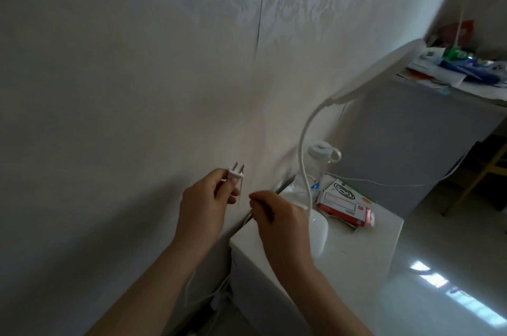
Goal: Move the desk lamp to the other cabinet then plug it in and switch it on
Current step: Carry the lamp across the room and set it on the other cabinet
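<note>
A white desk lamp (pixel 319 228) with a curved gooseneck stands on a low white cabinet (pixel 356 253); its long head arches up to the right. My left hand (pixel 205 198) grips the lamp's white two-pin plug (pixel 235 173), pins pointing up toward the wall. My right hand (pixel 277 215) pinches the thin white cord (pixel 248 219) just left of the lamp base. No socket is visible on the wall in front of me.
A clear bottle (pixel 315 168) and a red-and-white box (pixel 345 204) share the low cabinet's top. A taller grey cabinet (pixel 411 149) at right carries cluttered papers and packets. More white cables (pixel 219 291) hang in the gap left of the low cabinet. Glossy floor lies at lower right.
</note>
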